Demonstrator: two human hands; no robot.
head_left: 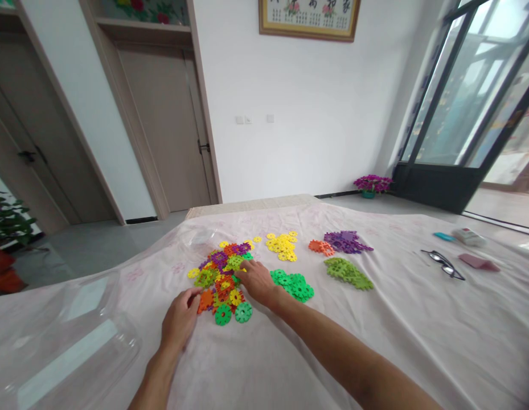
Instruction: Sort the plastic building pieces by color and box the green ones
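A mixed heap of plastic interlocking discs, in orange, green, yellow, purple and olive, lies on the cloth in front of me. My left hand rests at the heap's near left edge, fingers curled together beside an orange disc; its grip is partly hidden. From the right, my right hand reaches into the heap with bent, closed fingers near an olive-green disc. What its fingertips pinch is hidden. Two green discs, one darker and one paler, lie at the heap's near end.
Separate piles of yellow, green, purple, orange and olive discs spread rightward. Clear plastic containers stand at left. Glasses and a pink folded item lie far right on the cloth-covered table.
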